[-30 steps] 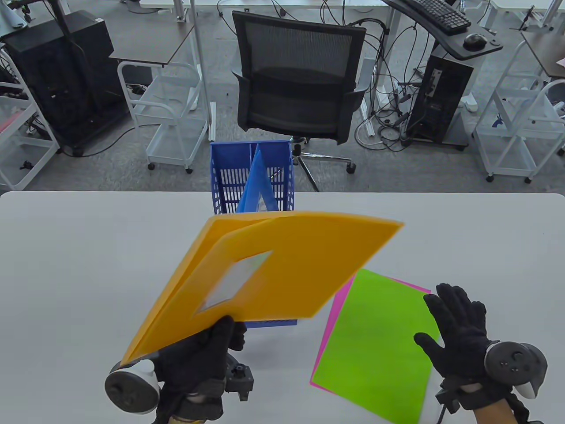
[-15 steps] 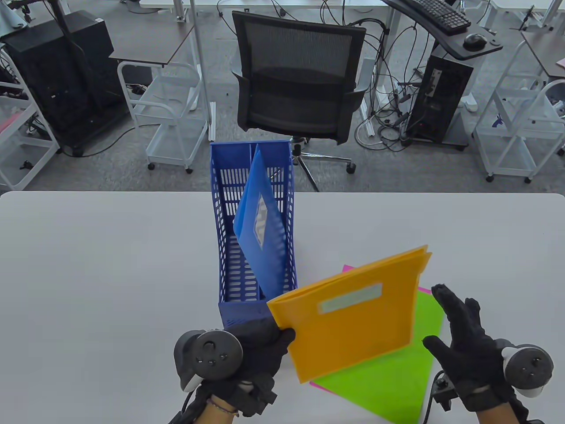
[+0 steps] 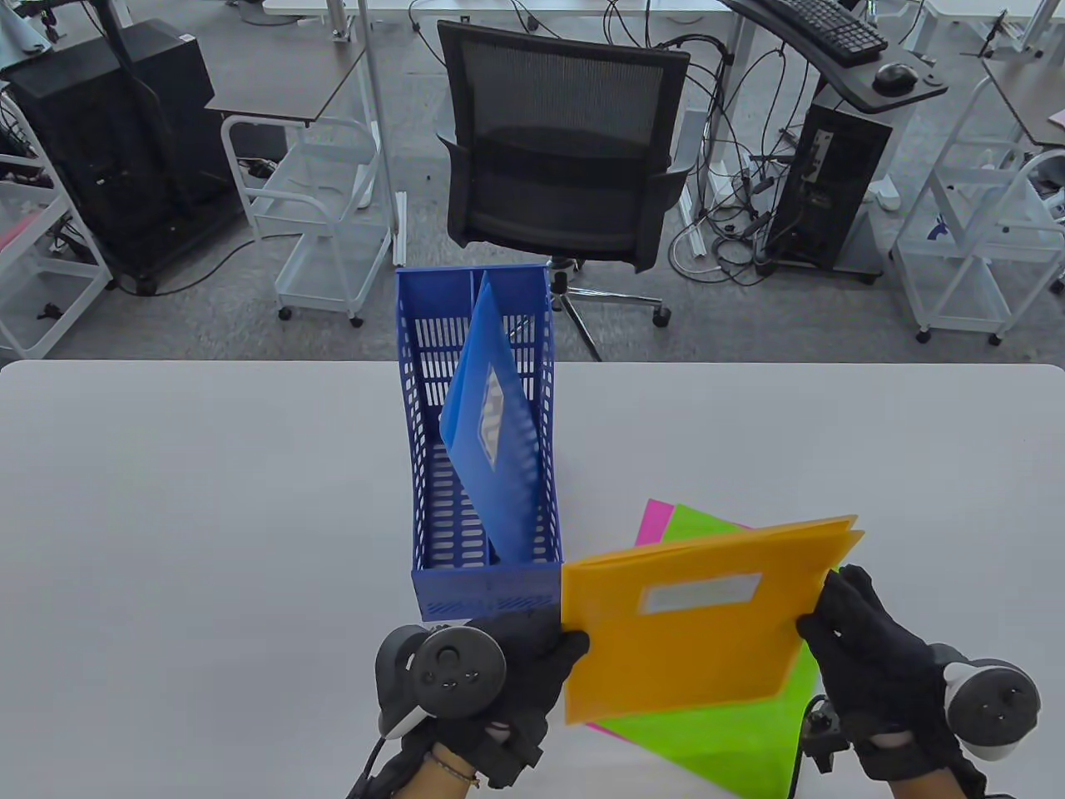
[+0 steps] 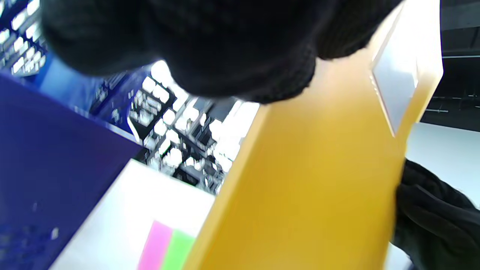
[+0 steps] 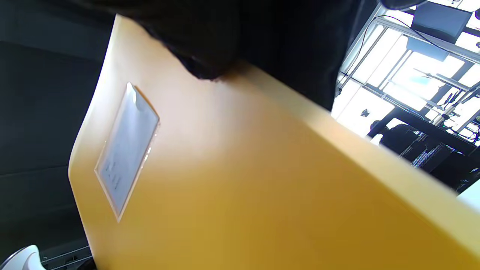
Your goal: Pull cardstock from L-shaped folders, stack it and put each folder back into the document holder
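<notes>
An orange L-shaped folder with a white label is held above the table, over the green cardstock that lies on a pink sheet. My left hand pinches the folder's left edge. My right hand grips its right edge, thumb on the front. The orange folder fills the left wrist view and the right wrist view. A blue folder leans inside the blue document holder, which stands just left of the orange folder.
A black office chair stands beyond the table's far edge. White carts and desks with computers stand on the floor behind. The grey table stretches bare to the left of the holder.
The left hand swung the orange folder from in front of the holder down and right, over the cardstock. The right hand closed in and took hold of its right edge.
</notes>
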A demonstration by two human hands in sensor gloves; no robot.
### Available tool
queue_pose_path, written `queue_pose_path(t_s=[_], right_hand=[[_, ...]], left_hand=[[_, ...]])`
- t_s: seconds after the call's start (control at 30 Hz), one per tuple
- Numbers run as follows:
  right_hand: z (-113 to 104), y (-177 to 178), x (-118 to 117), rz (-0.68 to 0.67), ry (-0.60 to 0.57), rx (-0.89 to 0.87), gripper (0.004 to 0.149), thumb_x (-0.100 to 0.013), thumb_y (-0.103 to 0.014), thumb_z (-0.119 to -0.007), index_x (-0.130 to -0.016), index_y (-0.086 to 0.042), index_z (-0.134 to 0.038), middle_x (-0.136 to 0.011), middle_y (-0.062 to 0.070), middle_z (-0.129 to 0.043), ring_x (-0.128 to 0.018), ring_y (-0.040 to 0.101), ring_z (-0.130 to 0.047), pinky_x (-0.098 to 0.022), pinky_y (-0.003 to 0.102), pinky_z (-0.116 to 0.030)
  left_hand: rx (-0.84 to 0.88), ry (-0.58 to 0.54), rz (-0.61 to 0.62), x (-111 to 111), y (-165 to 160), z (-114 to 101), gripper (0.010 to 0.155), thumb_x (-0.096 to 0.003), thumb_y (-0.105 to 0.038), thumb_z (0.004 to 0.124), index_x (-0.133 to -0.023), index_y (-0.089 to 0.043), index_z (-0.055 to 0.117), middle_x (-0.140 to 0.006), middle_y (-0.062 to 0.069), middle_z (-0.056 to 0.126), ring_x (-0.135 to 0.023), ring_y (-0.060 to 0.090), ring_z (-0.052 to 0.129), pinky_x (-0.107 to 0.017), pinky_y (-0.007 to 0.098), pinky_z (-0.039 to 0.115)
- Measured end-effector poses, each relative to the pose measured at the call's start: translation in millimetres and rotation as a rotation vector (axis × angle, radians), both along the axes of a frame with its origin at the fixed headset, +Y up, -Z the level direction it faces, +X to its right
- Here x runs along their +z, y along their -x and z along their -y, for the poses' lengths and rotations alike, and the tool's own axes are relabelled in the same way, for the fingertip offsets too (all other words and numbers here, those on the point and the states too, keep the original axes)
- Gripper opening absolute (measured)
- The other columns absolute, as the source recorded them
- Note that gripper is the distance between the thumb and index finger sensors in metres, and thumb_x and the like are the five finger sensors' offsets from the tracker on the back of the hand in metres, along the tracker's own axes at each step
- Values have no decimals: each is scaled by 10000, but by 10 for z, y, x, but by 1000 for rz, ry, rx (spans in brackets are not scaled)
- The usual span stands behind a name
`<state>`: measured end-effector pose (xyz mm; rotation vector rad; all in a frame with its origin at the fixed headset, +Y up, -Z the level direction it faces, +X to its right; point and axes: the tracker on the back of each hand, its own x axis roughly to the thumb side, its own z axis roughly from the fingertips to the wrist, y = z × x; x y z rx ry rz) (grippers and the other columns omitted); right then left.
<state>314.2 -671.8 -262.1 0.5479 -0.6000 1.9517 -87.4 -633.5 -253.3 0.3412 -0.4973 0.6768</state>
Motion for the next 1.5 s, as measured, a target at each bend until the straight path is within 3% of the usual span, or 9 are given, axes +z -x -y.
queue_pose_path(t_s=[0.17,0.23,0.33,0.53,0.63,0.7,0.9,1.13,1.5], right_hand=[[-19,28,2,-33,26,-59,444,-425,-291,-815,-842,-148,-763,-624,23,-1046,-557,244,-1029,-638,714,-531],[-23,32,6,-46,40,-100,443,-419,-286,-812,-835,-140,-771,-617,23,-1048,-548,248,-1031,-640,707,-537],[-24,27,14,-38,45,-115,443,-416,-290,-807,-829,-131,-774,-604,19,-1052,-531,242,-1036,-652,679,-548],[-14,57,17,-52,62,-132,441,-420,-294,-810,-828,-132,-774,-611,21,-1053,-537,245,-1039,-654,670,-551],[15,43,6,-96,65,-172,430,-447,-346,-810,-841,-176,-778,-648,38,-1048,-580,265,-1021,-645,689,-543],[8,62,9,-145,54,-225,443,-460,-380,-808,-857,-185,-787,-735,104,-1014,-656,332,-972,-645,706,-519],[-52,2,28,-141,24,-243,411,-458,-360,-808,-829,-181,-806,-659,70,-1052,-581,280,-1020,-653,681,-554],[-52,15,4,-298,59,-318,404,-469,-362,-797,-823,-167,-811,-626,72,-1062,-547,275,-1032,-631,663,-615],[-74,61,16,-334,66,-334,417,-479,-334,-752,-872,-197,-769,-617,50,-1064,-525,253,-1040,-619,651,-651]], left_hand=[[-165,-211,-202,115,-23,-62,530,-459,-561,842,-883,-243,867,-603,17,1039,-230,3,1072,-255,328,983],[-173,-192,-227,123,-26,-55,589,-472,-585,817,-965,-264,792,-782,59,958,-310,15,1069,-304,337,974],[-10,-34,-153,55,-19,38,672,-480,-546,824,-1054,-241,655,-967,80,855,-373,67,1090,-344,372,968],[355,273,-5,-76,3,246,496,-497,-365,795,-958,-185,760,-761,100,1007,-276,93,1124,-284,385,982],[338,247,12,-103,35,234,456,-493,-350,768,-931,-226,785,-729,73,1019,-273,73,1120,-292,373,989],[291,200,-44,-84,45,214,457,-487,-348,770,-927,-226,792,-718,68,1022,-290,84,1115,-306,384,986],[194,159,-49,-77,20,208,461,-484,-357,776,-927,-231,797,-706,61,1031,-283,77,1121,-307,378,991],[231,184,-19,-81,35,222,466,-481,-360,772,-929,-232,794,-710,57,1028,-289,85,1112,-308,386,981],[263,200,49,-105,56,250,503,-486,-368,756,-972,-241,750,-727,44,1017,-303,82,1097,-320,387,970]])
